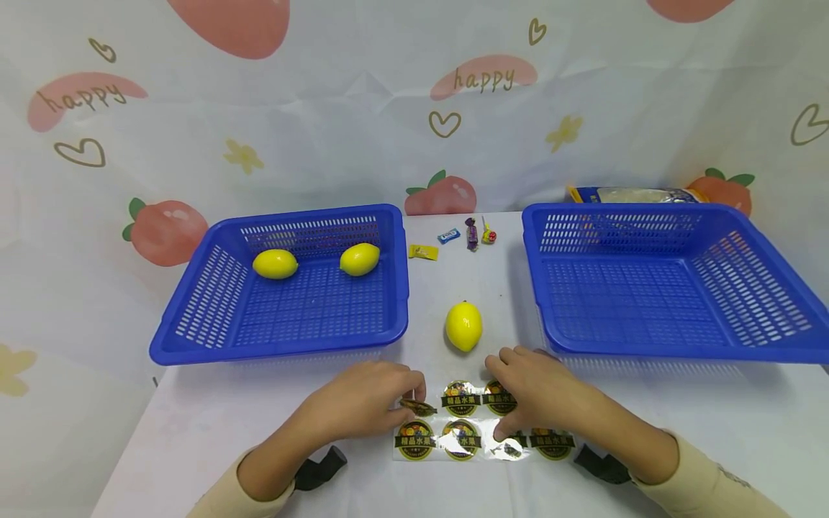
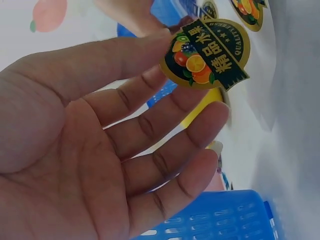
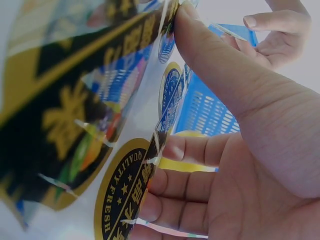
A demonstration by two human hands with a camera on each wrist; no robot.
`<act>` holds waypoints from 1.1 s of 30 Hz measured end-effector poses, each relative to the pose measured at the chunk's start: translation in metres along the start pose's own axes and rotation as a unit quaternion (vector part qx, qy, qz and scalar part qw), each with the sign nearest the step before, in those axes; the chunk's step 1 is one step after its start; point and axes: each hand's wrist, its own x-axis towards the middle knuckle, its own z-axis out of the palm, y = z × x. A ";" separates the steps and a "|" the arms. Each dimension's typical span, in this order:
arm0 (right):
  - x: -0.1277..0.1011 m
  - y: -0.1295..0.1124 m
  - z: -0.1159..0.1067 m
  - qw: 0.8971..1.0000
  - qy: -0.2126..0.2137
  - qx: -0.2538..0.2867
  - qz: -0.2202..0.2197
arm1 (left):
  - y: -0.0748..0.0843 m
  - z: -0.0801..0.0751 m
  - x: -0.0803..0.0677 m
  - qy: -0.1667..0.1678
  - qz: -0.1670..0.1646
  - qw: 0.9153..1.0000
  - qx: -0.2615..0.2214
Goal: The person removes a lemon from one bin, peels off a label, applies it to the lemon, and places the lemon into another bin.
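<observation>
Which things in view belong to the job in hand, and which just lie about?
Job:
peeled sticker in left hand
sticker sheet under right hand
likely: loose lemon, left basket, its two lemons, right basket

Apparently lying about:
yellow sweet, blue sweet, purple sweet, lollipop
packet behind right basket

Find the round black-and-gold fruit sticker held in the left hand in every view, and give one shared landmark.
Head: lower centre; the sticker tilts, pinched by the left hand.
Left wrist: upper right of centre, the sticker showing its printed face.
Right wrist: upper right, the sticker seen as a pale sliver, print unreadable.
Shared landmark: the left hand pinching it.
</observation>
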 end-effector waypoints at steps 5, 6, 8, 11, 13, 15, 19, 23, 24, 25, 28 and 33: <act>0.000 0.000 0.000 1.000 0.001 0.004 -0.001 | 0.000 -0.002 -0.001 0.012 0.010 1.000 -0.016; 0.000 0.000 0.000 1.000 0.002 0.004 -0.002 | -0.001 -0.002 -0.001 0.014 0.012 1.000 -0.019; -0.001 0.000 0.000 1.000 0.002 0.005 -0.006 | -0.001 -0.002 0.000 0.016 0.015 0.999 -0.026; -0.001 0.001 0.000 1.000 0.003 0.006 -0.009 | -0.001 -0.001 0.001 0.016 0.013 0.999 -0.038; -0.001 0.001 0.000 1.000 0.003 0.004 -0.012 | -0.001 -0.001 0.002 0.017 0.008 0.999 -0.046; -0.001 0.002 0.000 1.000 0.003 0.005 -0.015 | -0.001 -0.001 0.002 0.024 0.006 0.998 -0.052; -0.001 0.003 -0.003 1.000 -0.006 0.015 -0.019 | -0.001 -0.001 0.003 0.052 0.019 0.997 -0.055; -0.002 0.006 -0.006 0.999 -0.016 0.035 -0.022 | -0.001 0.000 0.005 0.070 0.020 0.995 -0.061; -0.002 0.007 -0.007 0.999 -0.016 0.039 -0.024 | -0.001 0.000 0.006 0.075 0.018 0.995 -0.064; -0.002 0.007 -0.007 0.999 -0.015 0.043 -0.025 | -0.001 0.001 0.007 0.081 0.017 0.994 -0.068; -0.001 0.008 -0.009 0.998 -0.004 0.063 -0.022 | 0.001 0.006 0.011 0.101 0.018 0.991 -0.090; 0.004 0.009 -0.009 0.992 0.040 0.117 0.018 | 0.007 0.018 0.022 0.116 0.040 0.974 -0.192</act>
